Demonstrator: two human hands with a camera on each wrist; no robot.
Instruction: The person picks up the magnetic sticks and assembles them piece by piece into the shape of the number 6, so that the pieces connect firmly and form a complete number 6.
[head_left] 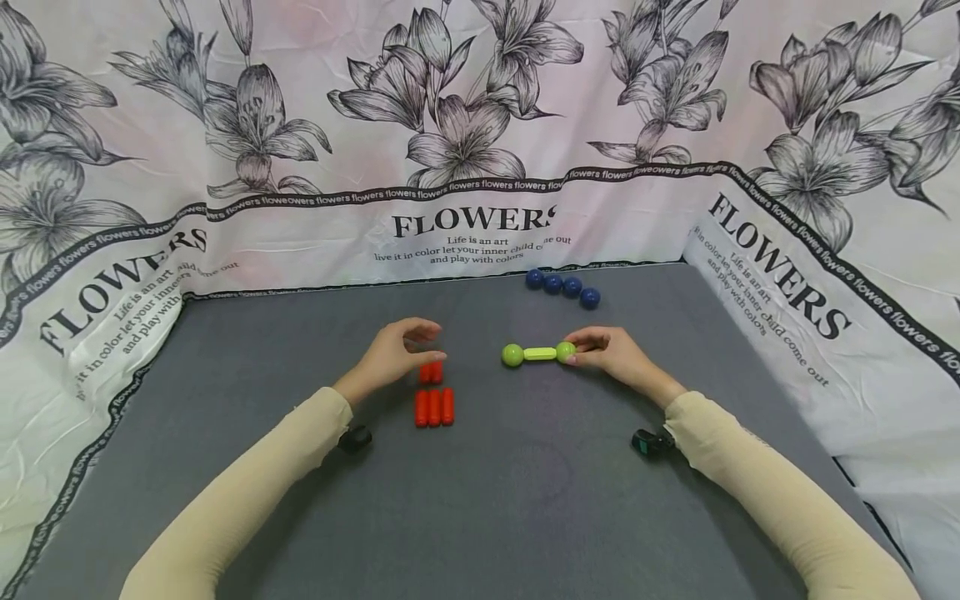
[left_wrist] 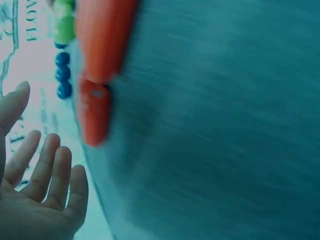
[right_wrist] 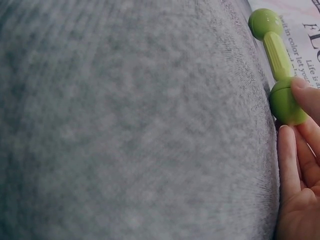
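Note:
A light-green dumbbell-shaped piece (head_left: 540, 354), a ribbed bar with a ball at each end, lies across the middle of the table. My right hand (head_left: 611, 354) pinches its right ball (right_wrist: 286, 104) between thumb and fingers, seen closely in the right wrist view. To the left, my left hand (head_left: 390, 354) hovers beside the back group of red rods (head_left: 431, 373), its fingers spread and relaxed with nothing between them. Three more red rods (head_left: 434, 407) lie side by side just in front. The left hand partly covers the back group. Blurred red rods (left_wrist: 95, 115) also appear in the left wrist view.
Several dark blue balls (head_left: 562, 286) form a slanting row near the table's back edge. A flower-printed cloth (head_left: 480, 225) hangs behind and along both sides of the grey table (head_left: 480, 517). Each wrist wears a small black device (head_left: 651, 443).

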